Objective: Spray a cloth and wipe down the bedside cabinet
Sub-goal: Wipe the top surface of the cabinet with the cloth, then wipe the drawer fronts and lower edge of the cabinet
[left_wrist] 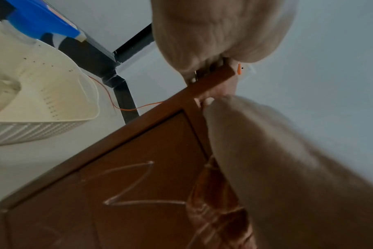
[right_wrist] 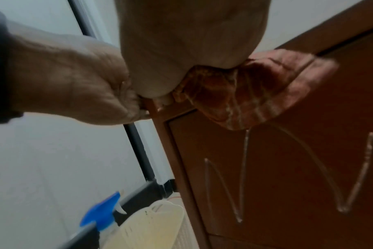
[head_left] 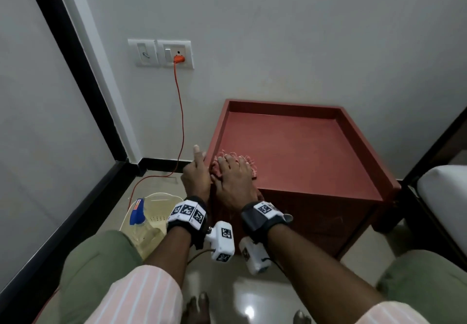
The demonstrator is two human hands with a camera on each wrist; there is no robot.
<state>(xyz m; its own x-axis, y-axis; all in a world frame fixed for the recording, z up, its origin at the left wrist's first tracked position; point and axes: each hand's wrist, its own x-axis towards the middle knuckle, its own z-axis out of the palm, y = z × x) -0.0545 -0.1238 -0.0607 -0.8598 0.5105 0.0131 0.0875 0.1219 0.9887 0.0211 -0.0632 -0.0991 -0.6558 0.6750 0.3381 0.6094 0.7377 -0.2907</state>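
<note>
The red-brown bedside cabinet (head_left: 303, 152) stands against the wall, its tray-like top rimmed on three sides. A pink fringed cloth (head_left: 246, 160) lies at the top's front left corner. My right hand (head_left: 235, 177) covers it with fingers spread. In the right wrist view the cloth (right_wrist: 256, 91) is bunched under the palm and hangs over the scratched door (right_wrist: 287, 168). My left hand (head_left: 195, 172) grips the cabinet's left rim beside it, thumb pointing up, with its fingers (left_wrist: 202, 74) hooked over the edge. The blue-headed spray bottle (head_left: 137, 212) stands in a cream basket (head_left: 156, 197) on the floor.
The basket sits on the floor left of the cabinet, next to my left knee. An orange cable (head_left: 180, 111) runs from the wall socket (head_left: 177, 54) down to the floor behind it. A bed (head_left: 442, 197) borders the cabinet on the right. The black door frame (head_left: 75, 71) closes the left side.
</note>
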